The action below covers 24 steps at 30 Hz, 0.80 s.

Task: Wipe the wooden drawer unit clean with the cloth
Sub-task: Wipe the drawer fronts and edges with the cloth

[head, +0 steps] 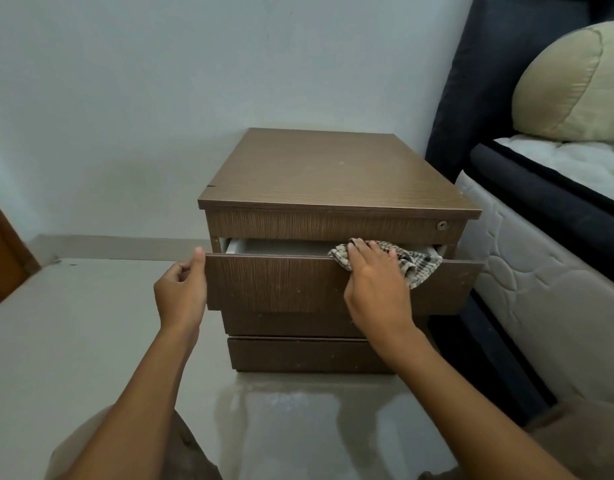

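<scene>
Glossy floor (90, 341) underfoot, our left hand (180, 292) pinches the open top drawer (281, 282) of the wooden drawer unit (333, 174) while our right hand (374, 275) presses the cloth (416, 265) flat on its upper edge; pushing harder could slide it shut on our fingers.

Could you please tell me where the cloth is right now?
In the head view, the checked cloth lies draped over the top edge of the open drawer, toward its right end, pressed under the right hand, just below the keyhole.
</scene>
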### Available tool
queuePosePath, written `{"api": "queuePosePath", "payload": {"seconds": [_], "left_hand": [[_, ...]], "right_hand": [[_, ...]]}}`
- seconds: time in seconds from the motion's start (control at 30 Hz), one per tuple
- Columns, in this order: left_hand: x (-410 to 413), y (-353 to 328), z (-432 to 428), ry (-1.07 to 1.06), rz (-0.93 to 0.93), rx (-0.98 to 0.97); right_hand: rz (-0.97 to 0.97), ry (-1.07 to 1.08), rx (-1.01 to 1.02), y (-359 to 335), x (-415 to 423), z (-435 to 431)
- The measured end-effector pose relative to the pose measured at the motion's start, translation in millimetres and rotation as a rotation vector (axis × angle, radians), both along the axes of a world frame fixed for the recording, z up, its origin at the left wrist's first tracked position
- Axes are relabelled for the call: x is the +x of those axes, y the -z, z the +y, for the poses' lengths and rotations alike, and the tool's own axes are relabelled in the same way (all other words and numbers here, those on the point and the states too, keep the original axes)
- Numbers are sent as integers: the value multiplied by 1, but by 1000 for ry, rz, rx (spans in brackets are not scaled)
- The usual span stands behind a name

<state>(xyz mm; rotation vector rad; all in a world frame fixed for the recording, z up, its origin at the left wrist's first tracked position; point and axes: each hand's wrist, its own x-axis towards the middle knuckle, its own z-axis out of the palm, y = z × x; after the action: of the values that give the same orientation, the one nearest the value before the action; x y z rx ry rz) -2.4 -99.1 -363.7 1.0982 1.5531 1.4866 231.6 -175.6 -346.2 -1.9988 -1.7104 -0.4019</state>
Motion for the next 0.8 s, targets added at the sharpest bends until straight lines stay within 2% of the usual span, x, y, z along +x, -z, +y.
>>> {"api": "queuePosePath", "payload": {"seconds": [0.2, 0.53, 0.67, 0.8], "left_hand": [[-11, -1, -2, 84, 11, -62], [-42, -5, -2, 326, -272, -145], [-54, -4, -1, 337, -398, -156], [-62, -1, 1, 336, -537, -161]], "right_hand": [[14, -115, 5, 0, -55, 16], [52, -328, 2, -1, -141, 51], [65, -422, 28, 0, -168, 63], [207, -621, 50, 2, -176, 70]]}}
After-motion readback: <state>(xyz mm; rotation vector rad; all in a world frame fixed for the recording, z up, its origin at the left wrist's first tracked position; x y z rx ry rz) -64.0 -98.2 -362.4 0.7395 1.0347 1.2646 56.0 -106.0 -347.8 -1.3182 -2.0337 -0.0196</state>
